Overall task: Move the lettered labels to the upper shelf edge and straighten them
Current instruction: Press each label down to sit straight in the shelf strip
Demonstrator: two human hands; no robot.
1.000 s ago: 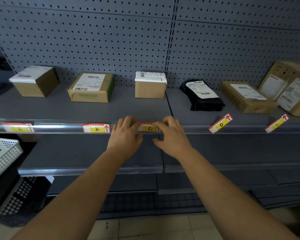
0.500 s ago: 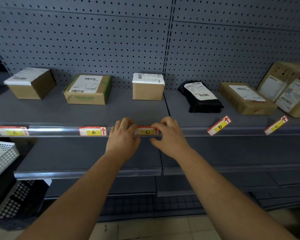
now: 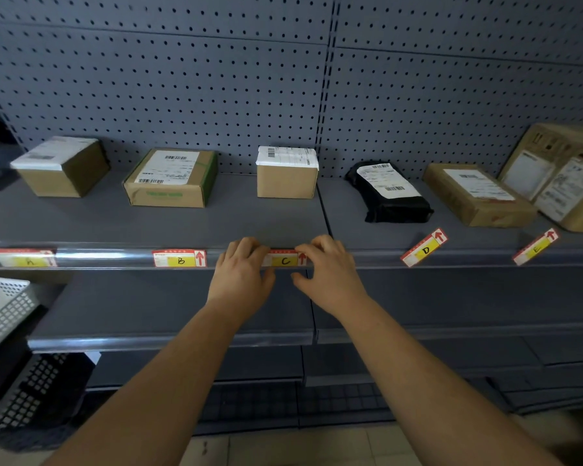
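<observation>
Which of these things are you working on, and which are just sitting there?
For the job:
label A, label B, label C, held by the left hand and right hand, tilted label D, tilted label E, shelf edge.

Just lying about:
boxes, black parcel, basket.
</observation>
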